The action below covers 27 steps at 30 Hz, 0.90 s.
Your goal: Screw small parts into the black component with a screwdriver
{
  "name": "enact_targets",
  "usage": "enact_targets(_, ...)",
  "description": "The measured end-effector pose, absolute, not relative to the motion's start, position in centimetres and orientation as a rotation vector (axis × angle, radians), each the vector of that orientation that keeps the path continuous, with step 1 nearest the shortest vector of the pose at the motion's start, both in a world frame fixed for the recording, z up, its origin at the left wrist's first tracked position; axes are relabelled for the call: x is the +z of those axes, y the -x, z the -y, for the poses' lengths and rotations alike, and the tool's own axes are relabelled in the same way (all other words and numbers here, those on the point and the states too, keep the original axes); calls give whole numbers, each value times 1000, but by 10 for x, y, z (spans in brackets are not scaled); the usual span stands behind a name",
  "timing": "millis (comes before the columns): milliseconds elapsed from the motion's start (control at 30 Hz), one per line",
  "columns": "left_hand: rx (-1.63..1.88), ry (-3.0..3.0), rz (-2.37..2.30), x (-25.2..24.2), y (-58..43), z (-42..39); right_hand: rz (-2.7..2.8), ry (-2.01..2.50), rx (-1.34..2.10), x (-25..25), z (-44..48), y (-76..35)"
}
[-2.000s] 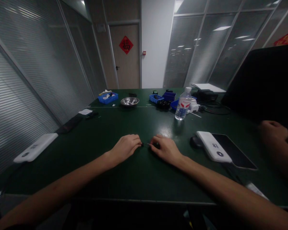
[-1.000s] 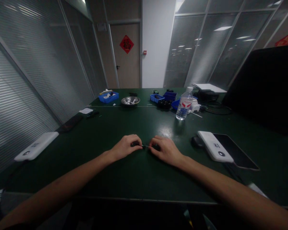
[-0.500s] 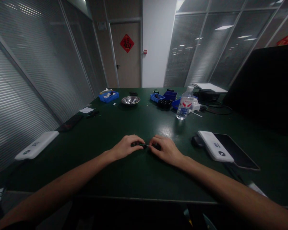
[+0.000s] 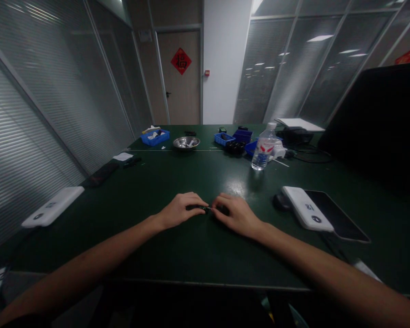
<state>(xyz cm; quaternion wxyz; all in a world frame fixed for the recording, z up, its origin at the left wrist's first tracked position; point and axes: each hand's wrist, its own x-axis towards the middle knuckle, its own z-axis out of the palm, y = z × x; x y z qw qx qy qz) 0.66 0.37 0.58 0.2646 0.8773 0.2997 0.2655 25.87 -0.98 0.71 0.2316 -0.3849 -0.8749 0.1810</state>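
Note:
My left hand [image 4: 181, 208] and my right hand [image 4: 235, 212] meet over the middle of the dark green table [image 4: 191, 255]. Between the thumb and fingers of the left one is a small dark piece [image 4: 206, 210], with a hint of green and a thin light part at its right end. The right thumb and fingertips are pinched at that light end, touching or very near it. Too little of the piece shows to tell its kind, and the right fingers hide whatever lies within them.
A water bottle [image 4: 263, 148] stands beyond my right hand. White power banks [image 4: 307, 208] lie at both sides, the right one on a dark tablet [image 4: 335, 214] beside a black mouse [image 4: 280, 201]. Farther back are a metal bowl [image 4: 186, 143] and blue trays [image 4: 156, 138].
The left thumb and fingers have closed slightly and shifted a little right, covering more of the dark piece. My right hand stays in nearly the same place.

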Motion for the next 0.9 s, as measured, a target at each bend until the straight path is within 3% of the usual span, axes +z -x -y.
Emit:
enact_targets(467, 701, -2416, -761, 6, -10, 2, 2463, 999, 473, 5, 12, -257)
enact_targets(900, 1005, -2195, -788, 4, -15, 6, 2185, 914, 667, 3, 12, -254)
